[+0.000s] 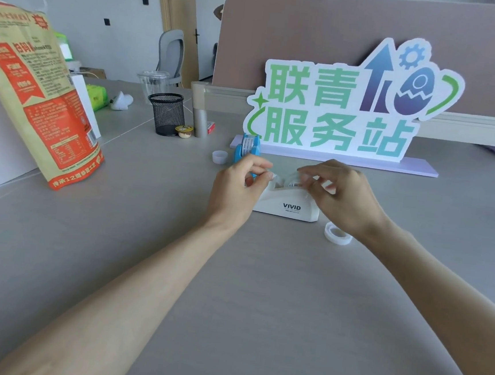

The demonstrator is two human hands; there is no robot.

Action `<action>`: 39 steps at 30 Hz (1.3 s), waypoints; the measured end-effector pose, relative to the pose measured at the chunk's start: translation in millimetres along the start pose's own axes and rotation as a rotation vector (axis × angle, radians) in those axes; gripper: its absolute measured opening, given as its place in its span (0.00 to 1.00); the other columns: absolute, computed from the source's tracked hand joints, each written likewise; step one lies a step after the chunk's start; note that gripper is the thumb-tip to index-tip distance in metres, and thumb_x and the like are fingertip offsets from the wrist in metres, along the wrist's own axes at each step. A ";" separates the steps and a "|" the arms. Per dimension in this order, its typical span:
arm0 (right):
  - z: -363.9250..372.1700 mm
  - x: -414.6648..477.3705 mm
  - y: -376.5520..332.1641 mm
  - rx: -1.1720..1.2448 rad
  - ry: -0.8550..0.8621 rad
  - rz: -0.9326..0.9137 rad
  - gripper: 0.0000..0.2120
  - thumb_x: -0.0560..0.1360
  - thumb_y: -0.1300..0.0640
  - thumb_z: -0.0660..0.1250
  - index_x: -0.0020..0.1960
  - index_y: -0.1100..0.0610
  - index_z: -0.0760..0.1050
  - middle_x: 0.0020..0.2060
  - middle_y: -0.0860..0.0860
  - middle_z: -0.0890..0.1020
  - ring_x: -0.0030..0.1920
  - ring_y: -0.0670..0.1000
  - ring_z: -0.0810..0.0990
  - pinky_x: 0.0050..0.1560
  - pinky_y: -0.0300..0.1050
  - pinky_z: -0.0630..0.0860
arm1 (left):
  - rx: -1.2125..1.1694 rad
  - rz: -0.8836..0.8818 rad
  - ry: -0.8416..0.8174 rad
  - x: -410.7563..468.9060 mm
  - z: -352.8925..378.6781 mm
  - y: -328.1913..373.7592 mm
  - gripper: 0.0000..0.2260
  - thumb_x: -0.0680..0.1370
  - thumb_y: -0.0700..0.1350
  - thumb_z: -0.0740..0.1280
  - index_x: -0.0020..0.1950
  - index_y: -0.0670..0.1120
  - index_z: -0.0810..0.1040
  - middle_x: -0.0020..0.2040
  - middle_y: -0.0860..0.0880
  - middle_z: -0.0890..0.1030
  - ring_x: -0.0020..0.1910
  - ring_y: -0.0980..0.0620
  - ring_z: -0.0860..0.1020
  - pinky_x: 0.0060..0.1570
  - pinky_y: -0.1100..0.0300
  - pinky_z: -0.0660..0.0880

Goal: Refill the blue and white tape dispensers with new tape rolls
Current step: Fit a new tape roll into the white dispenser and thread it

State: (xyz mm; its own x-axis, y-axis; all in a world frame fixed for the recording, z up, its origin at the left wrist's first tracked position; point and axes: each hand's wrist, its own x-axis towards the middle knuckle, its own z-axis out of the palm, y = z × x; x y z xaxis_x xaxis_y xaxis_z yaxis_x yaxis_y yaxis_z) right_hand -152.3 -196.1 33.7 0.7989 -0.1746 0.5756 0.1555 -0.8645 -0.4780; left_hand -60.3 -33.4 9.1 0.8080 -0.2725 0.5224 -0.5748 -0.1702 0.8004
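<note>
A white tape dispenser (pixel 288 204) marked VIVID stands on the grey desk, with a clear tape roll (pixel 293 181) seated in its top. My right hand (pixel 342 197) rests on that roll, fingers curled around it. My left hand (pixel 240 183) pinches the clear tape end at the dispenser's front cutter. Just behind my left hand stands the blue tape dispenser (pixel 247 150), partly hidden. A loose tape roll (pixel 337 233) lies flat on the desk to the right of the white dispenser. A small white core ring (pixel 219 156) lies left of the blue dispenser.
A large printed paper bag (pixel 39 94) stands at the left. A black mesh pen cup (pixel 166 114), a small yellow-lidded cup (pixel 184 131) and a grey cylinder (pixel 200 122) sit behind. A big foam sign (pixel 336 111) stands at the back, against a desk partition.
</note>
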 end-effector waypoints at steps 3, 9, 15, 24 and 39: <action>2.8 -1.9 -0.9 -0.030 0.018 -0.062 0.10 0.79 0.58 0.64 0.54 0.54 0.83 0.46 0.52 0.83 0.42 0.49 0.78 0.49 0.40 0.74 | 0.002 -0.008 -0.007 -0.8 -0.3 1.5 0.03 0.75 0.45 0.70 0.48 0.51 0.80 0.43 0.55 0.83 0.37 0.56 0.75 0.37 0.49 0.78; -2.9 0.0 -0.5 -0.065 0.004 -0.043 0.13 0.80 0.54 0.61 0.60 0.53 0.80 0.47 0.49 0.78 0.40 0.50 0.77 0.49 0.44 0.75 | -0.002 -0.021 -0.008 -1.9 -0.5 1.8 0.05 0.75 0.45 0.69 0.50 0.50 0.80 0.43 0.55 0.83 0.38 0.55 0.76 0.38 0.44 0.80; -3.9 -1.1 -3.1 -0.021 0.129 -0.023 0.13 0.78 0.56 0.64 0.39 0.61 0.80 0.36 0.53 0.80 0.35 0.55 0.79 0.43 0.54 0.78 | -0.003 -0.018 -0.009 -2.7 -2.3 4.3 0.05 0.75 0.44 0.69 0.50 0.49 0.80 0.43 0.54 0.83 0.37 0.55 0.76 0.33 0.51 0.79; 5.7 -8.2 -4.7 -0.059 0.219 0.020 0.14 0.75 0.55 0.67 0.33 0.59 0.81 0.30 0.53 0.81 0.33 0.53 0.80 0.39 0.43 0.75 | -0.052 -0.027 0.008 -3.7 -2.4 8.7 0.06 0.76 0.42 0.68 0.52 0.47 0.79 0.45 0.50 0.82 0.39 0.44 0.80 0.25 0.65 0.77; 10.7 -7.9 1.2 0.087 0.148 0.146 0.07 0.76 0.54 0.64 0.47 0.53 0.81 0.45 0.45 0.81 0.46 0.47 0.80 0.48 0.54 0.79 | -0.181 -0.127 0.089 1.2 -8.0 7.6 0.10 0.75 0.40 0.66 0.48 0.56 0.72 0.45 0.48 0.85 0.39 0.44 0.79 0.21 0.56 0.76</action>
State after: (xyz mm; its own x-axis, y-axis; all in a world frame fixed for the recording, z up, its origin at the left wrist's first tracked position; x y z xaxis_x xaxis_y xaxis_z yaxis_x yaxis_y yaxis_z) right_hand -152.3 -190.8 21.5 0.7239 -0.3679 0.5836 0.0989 -0.7818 -0.6156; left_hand -62.6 -27.4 18.2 0.8851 -0.1738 0.4317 -0.4420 -0.0235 0.8967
